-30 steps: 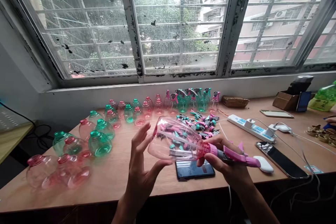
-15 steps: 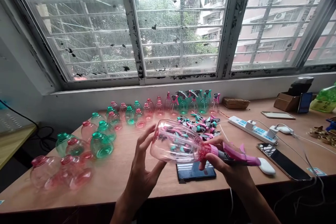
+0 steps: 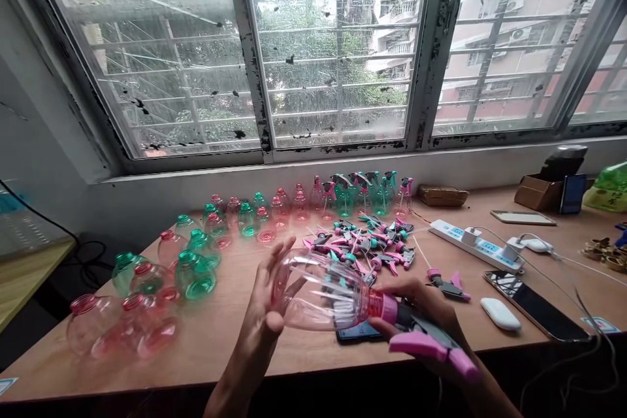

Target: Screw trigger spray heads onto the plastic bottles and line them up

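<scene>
A clear pink spray bottle lies on its side in the air between my hands, above the table's front. My left hand cups its base, with the fingers behind it and the thumb in front. My right hand grips the neck at the pink collar of the trigger sprayer. The sprayer's grey head and pink trigger point to the lower right. Past the bottle lies a pile of loose pink, green and grey trigger sprayers; one sprayer lies apart, right of my right hand.
Open pink and green bottles stand on the left; several bottles with sprayers line the back. A phone lies under the held bottle. To the right are a power strip, a white case and another phone.
The held bottle has come lower and rolled, so its trigger has swung from the upper side to the lower side. Both hands moved with it, uncovering a sprayer on the right.
</scene>
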`<action>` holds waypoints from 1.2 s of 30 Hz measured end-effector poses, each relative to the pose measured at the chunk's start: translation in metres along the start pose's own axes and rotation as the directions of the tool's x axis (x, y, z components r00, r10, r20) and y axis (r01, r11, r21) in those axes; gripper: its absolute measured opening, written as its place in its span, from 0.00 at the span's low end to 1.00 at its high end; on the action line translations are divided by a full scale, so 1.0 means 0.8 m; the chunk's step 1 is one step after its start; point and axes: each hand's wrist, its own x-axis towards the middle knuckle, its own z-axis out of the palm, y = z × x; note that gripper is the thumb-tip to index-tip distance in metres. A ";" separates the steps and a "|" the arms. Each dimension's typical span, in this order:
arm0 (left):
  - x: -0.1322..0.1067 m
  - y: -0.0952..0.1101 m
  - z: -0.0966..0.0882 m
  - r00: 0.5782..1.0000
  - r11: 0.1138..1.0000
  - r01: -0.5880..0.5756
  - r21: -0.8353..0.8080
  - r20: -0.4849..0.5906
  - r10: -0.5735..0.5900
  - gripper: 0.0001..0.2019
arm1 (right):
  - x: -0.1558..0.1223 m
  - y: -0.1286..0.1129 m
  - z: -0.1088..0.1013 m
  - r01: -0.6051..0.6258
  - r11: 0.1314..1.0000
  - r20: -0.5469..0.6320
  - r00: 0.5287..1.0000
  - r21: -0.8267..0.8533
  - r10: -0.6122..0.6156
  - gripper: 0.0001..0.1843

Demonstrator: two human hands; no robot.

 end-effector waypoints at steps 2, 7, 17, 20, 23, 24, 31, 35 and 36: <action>0.000 0.002 0.002 0.996 0.996 0.090 -0.008 0.006 -0.090 0.44 | 0.000 0.001 0.002 0.033 0.999 0.002 0.999 -0.013 -0.033 0.15; -0.005 0.013 -0.002 0.990 0.981 -0.089 0.175 0.123 0.067 0.41 | 0.002 0.002 0.013 -0.345 0.879 0.150 0.938 0.328 0.313 0.12; -0.002 0.021 0.001 0.997 0.971 0.050 0.232 -0.063 -0.036 0.28 | -0.007 0.005 0.028 -0.208 0.962 0.077 0.977 0.179 0.197 0.16; -0.008 0.021 0.010 0.972 0.942 -0.211 0.259 -0.048 0.231 0.27 | -0.005 0.004 0.027 -0.417 0.811 0.230 0.908 0.411 0.351 0.19; -0.008 0.022 0.010 0.984 0.962 -0.171 0.211 -0.021 0.179 0.40 | -0.009 0.004 0.024 -0.287 0.909 0.150 0.956 0.304 0.252 0.16; -0.006 0.022 0.008 0.995 0.979 -0.095 0.179 -0.009 0.098 0.44 | -0.011 0.003 0.023 -0.176 0.963 0.074 0.984 0.206 0.164 0.14; 0.000 0.018 0.006 0.993 0.964 0.087 0.250 -0.099 -0.064 0.27 | -0.005 0.007 0.029 -0.261 0.940 0.129 0.963 0.220 0.237 0.11; -0.006 0.015 0.019 0.960 0.924 -0.213 0.319 -0.105 0.258 0.31 | 0.003 0.017 0.035 -0.464 0.768 0.296 0.883 0.442 0.363 0.17; -0.007 0.014 0.021 0.965 0.932 -0.187 0.312 -0.120 0.233 0.33 | 0.003 0.018 0.034 -0.432 0.786 0.270 0.900 0.443 0.342 0.16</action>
